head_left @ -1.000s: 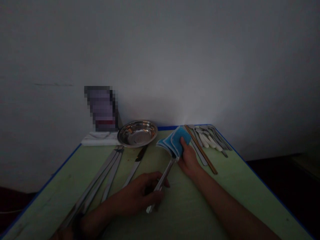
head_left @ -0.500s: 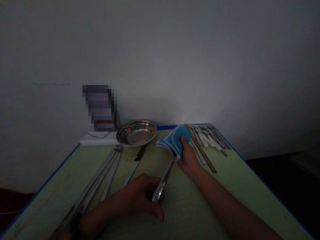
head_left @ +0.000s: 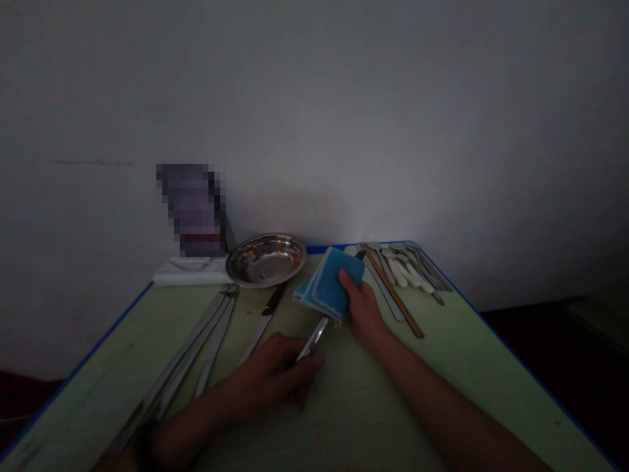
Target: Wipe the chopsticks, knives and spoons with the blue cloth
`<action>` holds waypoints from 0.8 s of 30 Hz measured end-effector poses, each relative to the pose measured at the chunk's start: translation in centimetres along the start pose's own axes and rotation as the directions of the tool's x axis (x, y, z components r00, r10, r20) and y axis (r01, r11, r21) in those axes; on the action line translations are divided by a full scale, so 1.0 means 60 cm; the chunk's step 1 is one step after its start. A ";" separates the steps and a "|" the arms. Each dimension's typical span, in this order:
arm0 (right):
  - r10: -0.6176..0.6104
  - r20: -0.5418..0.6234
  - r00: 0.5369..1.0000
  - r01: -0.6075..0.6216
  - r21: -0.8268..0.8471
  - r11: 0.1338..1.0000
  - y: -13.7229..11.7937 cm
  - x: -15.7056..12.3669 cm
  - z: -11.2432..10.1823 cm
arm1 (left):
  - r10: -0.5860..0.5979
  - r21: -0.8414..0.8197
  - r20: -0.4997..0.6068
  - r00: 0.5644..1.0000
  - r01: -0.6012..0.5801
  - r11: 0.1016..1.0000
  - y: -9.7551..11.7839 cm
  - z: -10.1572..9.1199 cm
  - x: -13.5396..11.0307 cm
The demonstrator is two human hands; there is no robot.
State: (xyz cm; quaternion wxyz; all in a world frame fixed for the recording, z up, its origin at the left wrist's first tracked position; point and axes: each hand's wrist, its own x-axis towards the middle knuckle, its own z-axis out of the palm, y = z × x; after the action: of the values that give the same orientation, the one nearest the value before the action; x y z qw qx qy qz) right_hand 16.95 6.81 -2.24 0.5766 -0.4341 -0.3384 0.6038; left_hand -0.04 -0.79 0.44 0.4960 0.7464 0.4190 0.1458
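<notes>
My left hand (head_left: 280,370) is closed on the shiny handle of a metal utensil (head_left: 314,335), thumb on top. The utensil's far end is hidden inside a folded blue cloth (head_left: 331,282) with pale edges, so its kind does not show. My right hand (head_left: 363,308) grips the cloth from the right, the thumb pressed on its face. Just left of the left hand lies a table knife (head_left: 260,331) with a dark-looking blade. Chopsticks (head_left: 393,292) and another knife (head_left: 383,288) rest beyond the right hand.
A steel bowl (head_left: 265,261) stands at the back of the green table (head_left: 373,419) against the wall. Long metal utensils (head_left: 189,354) lie on the left, and several spoons and forks (head_left: 413,269) at back right. A blurred-out upright panel (head_left: 194,213) stands behind white folded material (head_left: 191,271).
My left thumb and fingers have closed on the utensil's handle, which lay loosely in the hand before. My right hand and the cloth have moved slightly left, and the cloth is folded flatter.
</notes>
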 end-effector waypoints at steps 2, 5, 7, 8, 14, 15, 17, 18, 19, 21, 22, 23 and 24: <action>0.084 -0.079 0.993 -0.066 0.205 0.976 -0.001 0.011 -0.003 | 0.048 0.077 0.065 0.997 -0.053 0.996 0.001 -0.004 -0.006; 0.203 -0.164 0.965 -0.121 0.405 0.906 -0.009 0.024 -0.009 | 0.119 0.181 0.178 0.977 -0.151 0.972 0.005 -0.009 -0.015; 0.219 -0.166 0.961 -0.128 0.437 0.891 -0.012 0.027 -0.012 | 0.124 0.210 0.200 0.972 -0.167 0.963 0.008 -0.010 -0.019; 0.213 -0.156 0.965 -0.126 0.435 0.892 -0.012 0.028 -0.013 | 0.119 0.210 0.195 0.974 -0.160 0.965 0.010 -0.009 -0.019; 0.122 -0.095 0.988 -0.079 0.369 0.926 -0.013 0.020 -0.010 | 0.082 0.087 0.098 0.992 -0.091 0.992 0.005 -0.004 -0.008; 0.113 -0.086 0.990 -0.076 0.355 0.932 -0.013 0.018 -0.008 | 0.066 0.053 0.091 0.994 -0.070 0.996 0.002 -0.003 -0.006; 0.106 -0.067 0.992 -0.079 0.326 0.942 -0.013 0.015 -0.005 | 0.034 0.003 0.077 0.996 -0.035 0.999 -0.001 -0.001 -0.003; 0.103 -0.054 0.993 -0.081 0.305 0.949 -0.011 0.014 -0.005 | 0.023 -0.011 0.066 0.998 -0.022 1.000 -0.002 -0.001 -0.002; 0.092 -0.038 0.995 -0.078 0.270 0.960 -0.009 0.013 -0.005 | 0.016 -0.021 0.052 0.999 -0.015 1.000 -0.003 -0.001 -0.001; 0.045 0.005 0.999 -0.045 0.133 0.990 -0.003 0.009 -0.006 | 0.005 -0.038 0.020 1.000 -0.005 0.999 -0.005 -0.001 0.000; 0.014 0.032 0.999 -0.015 0.025 1.000 -0.001 0.007 -0.007 | 0.001 -0.047 0.009 1.000 -0.001 0.999 -0.006 -0.001 0.001; -0.018 0.065 0.998 0.024 -0.096 0.995 0.001 0.005 -0.009 | 0.000 -0.055 0.002 1.000 0.000 0.999 -0.007 -0.001 0.002; -0.044 0.104 0.994 0.065 -0.211 0.975 0.001 0.001 -0.010 | 0.000 -0.059 -0.003 1.000 0.000 0.998 -0.009 0.000 0.003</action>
State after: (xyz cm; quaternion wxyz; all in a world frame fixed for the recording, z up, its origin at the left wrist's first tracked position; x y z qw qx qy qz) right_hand 17.46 6.84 -2.54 0.5254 -0.4537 -0.4413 0.5687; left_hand -0.22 -0.57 -0.05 0.5171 0.7314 0.4151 0.1591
